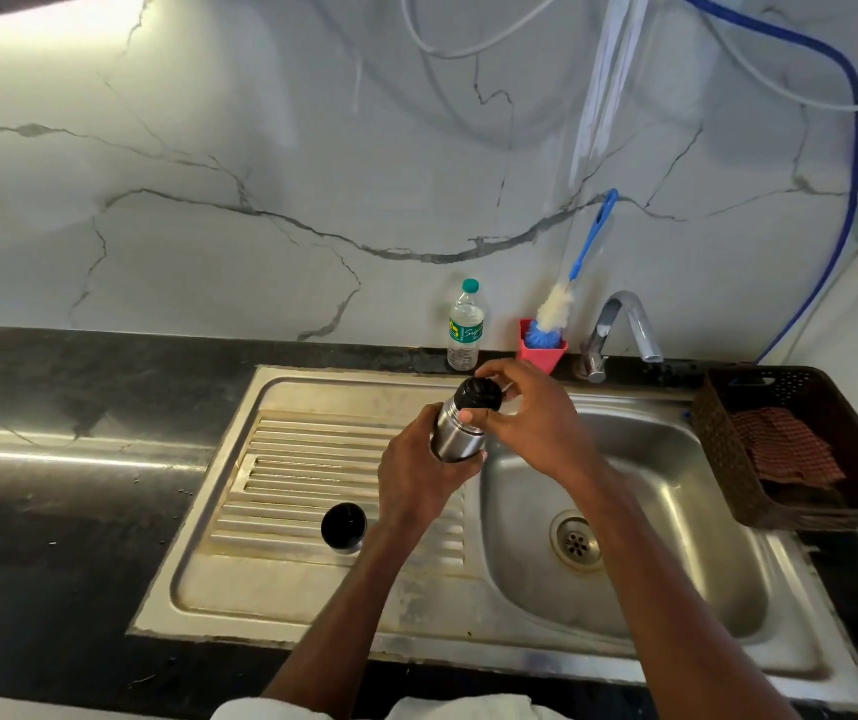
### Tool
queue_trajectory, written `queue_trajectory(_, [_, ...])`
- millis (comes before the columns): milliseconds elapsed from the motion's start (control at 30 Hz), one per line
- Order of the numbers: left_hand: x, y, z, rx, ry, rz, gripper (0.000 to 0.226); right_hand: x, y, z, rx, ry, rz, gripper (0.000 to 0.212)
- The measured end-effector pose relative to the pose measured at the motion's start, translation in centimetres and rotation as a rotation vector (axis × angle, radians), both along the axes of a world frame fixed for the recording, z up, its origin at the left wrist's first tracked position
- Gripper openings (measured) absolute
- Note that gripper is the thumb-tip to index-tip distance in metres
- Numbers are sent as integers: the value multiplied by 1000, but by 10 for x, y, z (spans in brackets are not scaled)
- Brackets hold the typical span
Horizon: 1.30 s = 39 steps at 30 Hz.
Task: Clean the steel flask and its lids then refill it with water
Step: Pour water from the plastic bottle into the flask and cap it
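Observation:
The steel flask (455,433) is held tilted above the sink's drainboard, near the basin's left rim. My left hand (419,472) wraps around its lower body. My right hand (525,415) has its fingers closed around the black inner lid (479,394) on the flask's mouth. A second lid, the black-topped steel cup (343,527), stands apart on the ribbed drainboard (302,459) to the lower left of my hands. The flask's base is hidden by my left hand.
The steel basin (676,511) with its drain (576,540) lies right of my hands under a chrome tap (624,324). A plastic water bottle (464,327) and a red holder with a blue bottle brush (551,324) stand behind. A brown basket with cloth (790,449) sits far right.

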State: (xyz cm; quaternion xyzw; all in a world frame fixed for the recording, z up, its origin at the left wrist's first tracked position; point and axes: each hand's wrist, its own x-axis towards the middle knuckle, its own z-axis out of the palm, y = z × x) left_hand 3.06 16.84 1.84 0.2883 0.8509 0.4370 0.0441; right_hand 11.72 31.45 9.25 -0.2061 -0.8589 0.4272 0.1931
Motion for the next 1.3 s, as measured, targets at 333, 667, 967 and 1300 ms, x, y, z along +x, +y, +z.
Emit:
queue_trajectory(333, [0,-1,-4,6,-12,-56,64,3,0,-3,-50,-16,113,59])
queue_trajectory(667, [-2,-5,-3,46,-34,-183,53,-2,-3,-9,372,-12,139,38])
queue_trajectory(967, [-5,5,-15,-22,131,-183,72,-11,-7,-5,409,-258,-176,35])
queue_trajectory(1300, [-3,3,-4,196,-146,-238,58,-15,-7,5,623,-80,-101,37])
